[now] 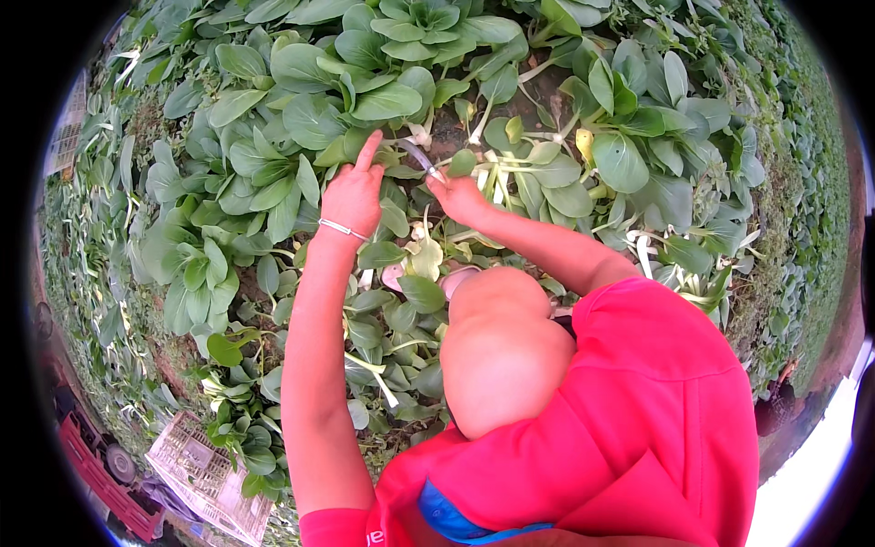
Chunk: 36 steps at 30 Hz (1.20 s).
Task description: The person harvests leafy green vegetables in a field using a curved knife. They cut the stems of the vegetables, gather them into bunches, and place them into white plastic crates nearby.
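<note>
My right hand (459, 197) is closed around the handle end of a sickle (415, 154). Its curved metal blade points up and left, towards the base of a large bok choy plant (388, 101). On the left side of that plant is my left hand (350, 202), with a thin bracelet at the wrist. The index finger is stretched out along the lower leaves, while the other fingers are partly hidden. Cut pale stalks and loose leaves (502, 174) lie just right of the sickle. Another bok choy (263, 171) stands left of my left hand.
More bok choy (618, 119) grows ahead and to the right. Cut leaves (372, 362) litter the ground around my bare knees (502, 342). A pale plastic crate (205, 472) stands at lower left beside cut greens (256, 448). Beyond it is a red wheeled vehicle (102, 472).
</note>
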{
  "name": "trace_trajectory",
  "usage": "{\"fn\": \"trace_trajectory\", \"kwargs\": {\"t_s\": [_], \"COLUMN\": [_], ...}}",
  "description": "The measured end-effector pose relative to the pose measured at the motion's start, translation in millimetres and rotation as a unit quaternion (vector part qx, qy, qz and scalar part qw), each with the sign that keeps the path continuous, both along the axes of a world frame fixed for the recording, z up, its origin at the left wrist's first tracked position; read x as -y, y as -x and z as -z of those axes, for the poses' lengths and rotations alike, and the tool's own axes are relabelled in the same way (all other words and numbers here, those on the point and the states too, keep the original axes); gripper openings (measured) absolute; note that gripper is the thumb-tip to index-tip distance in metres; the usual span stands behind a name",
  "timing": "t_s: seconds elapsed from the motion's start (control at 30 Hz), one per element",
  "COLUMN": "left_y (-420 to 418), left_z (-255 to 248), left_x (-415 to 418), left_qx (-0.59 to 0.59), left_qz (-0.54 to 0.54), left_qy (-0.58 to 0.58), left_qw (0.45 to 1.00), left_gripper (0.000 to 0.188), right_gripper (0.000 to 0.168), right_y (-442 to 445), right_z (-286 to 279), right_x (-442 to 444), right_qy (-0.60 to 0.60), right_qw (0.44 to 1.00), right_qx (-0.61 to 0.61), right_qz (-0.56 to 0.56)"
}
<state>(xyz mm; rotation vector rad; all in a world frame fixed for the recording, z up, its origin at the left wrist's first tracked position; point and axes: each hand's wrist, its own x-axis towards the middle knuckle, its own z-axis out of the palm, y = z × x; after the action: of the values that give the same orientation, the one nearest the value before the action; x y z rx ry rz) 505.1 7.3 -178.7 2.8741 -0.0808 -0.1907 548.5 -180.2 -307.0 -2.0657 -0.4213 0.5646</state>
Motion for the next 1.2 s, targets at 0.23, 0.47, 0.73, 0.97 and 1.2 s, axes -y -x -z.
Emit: {"fn": "trace_trajectory", "kwargs": {"t_s": [0.23,0.47,0.73,0.97,1.2], "left_y": [15,34,-4,-12,38], "left_z": [16,-6,24,47,4], "left_x": [-21,0,-23,-43,1], "left_qx": [-0.039,-0.06,0.121,-0.016,0.167], "left_qz": [-0.053,-0.189,-0.474,-0.515,-0.446], "left_qy": [-0.015,0.039,0.218,0.341,0.518], "left_qw": [0.998,0.979,0.844,0.786,0.711], "left_gripper": [0.018,0.03,0.068,0.049,0.022], "right_gripper": [0.028,0.037,0.038,0.039,0.036], "right_y": [-6,-30,-33,-16,1], "right_z": [-10,-6,-10,21,-3], "right_x": [0,-8,-22,-31,35], "right_qy": [-0.007,0.072,0.101,0.174,0.102], "right_qw": [0.998,0.987,0.938,0.973,0.958], "right_qx": [0.05,0.005,-0.323,-0.051,-0.241], "right_qz": [-0.037,-0.146,-0.078,-0.145,-0.116]}}
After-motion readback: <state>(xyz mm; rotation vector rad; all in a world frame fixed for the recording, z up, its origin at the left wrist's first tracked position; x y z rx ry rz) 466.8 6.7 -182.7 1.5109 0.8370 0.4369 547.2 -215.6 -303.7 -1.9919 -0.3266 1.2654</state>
